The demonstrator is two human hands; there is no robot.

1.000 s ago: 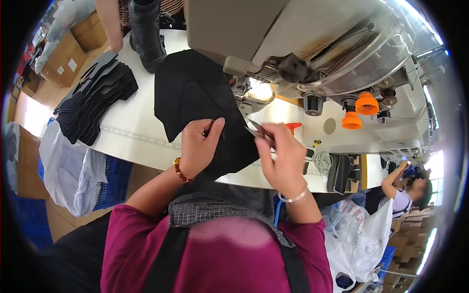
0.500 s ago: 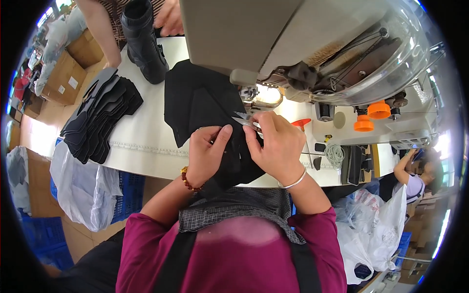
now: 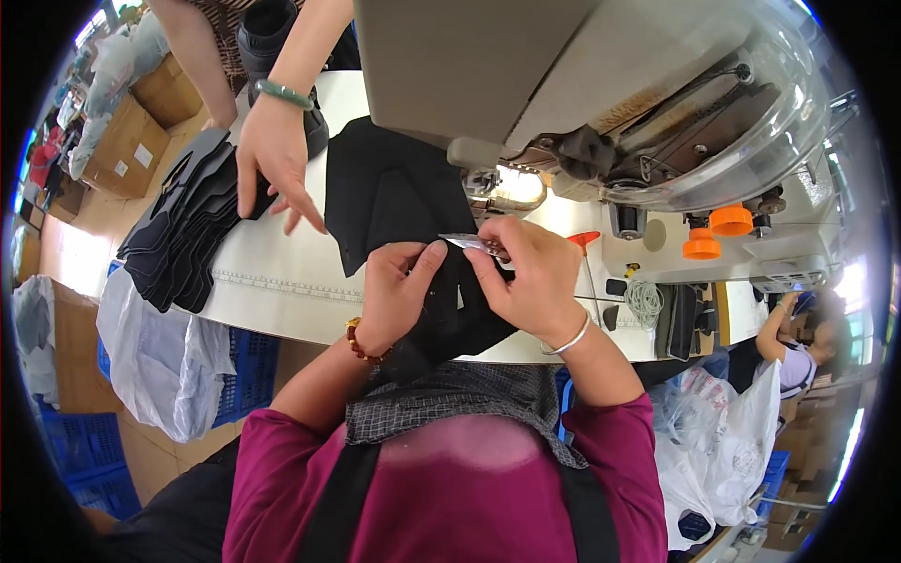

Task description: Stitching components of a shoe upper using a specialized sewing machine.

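Note:
Black fabric [image 3: 399,192] lies on the white table in front of the sewing machine [image 3: 469,84] and hangs over the near edge. My left hand [image 3: 399,281] pinches the fabric, its thumb and forefinger close together. In my right hand [image 3: 535,277] are small thread snips [image 3: 469,242], blades pointing left toward the left thumb. The snips sit just above the fabric; whether they touch it I cannot tell. Another person's hand [image 3: 279,155], with a green bangle, reaches over the table left of the fabric.
A stack of black cut pieces [image 3: 183,225] lies at the table's left. Behind it stands a black boot [image 3: 267,38], partly hidden by the other person's arm. At right are an orange-handled screwdriver [image 3: 584,239], a coil of cord [image 3: 645,300] and orange knobs [image 3: 701,244]. Blue crates [image 3: 249,371] stand below.
The other person's hand has come forward from the boot over the table, fingers pointing toward the fabric. My snips have turned, and their tips are nearer my left thumb.

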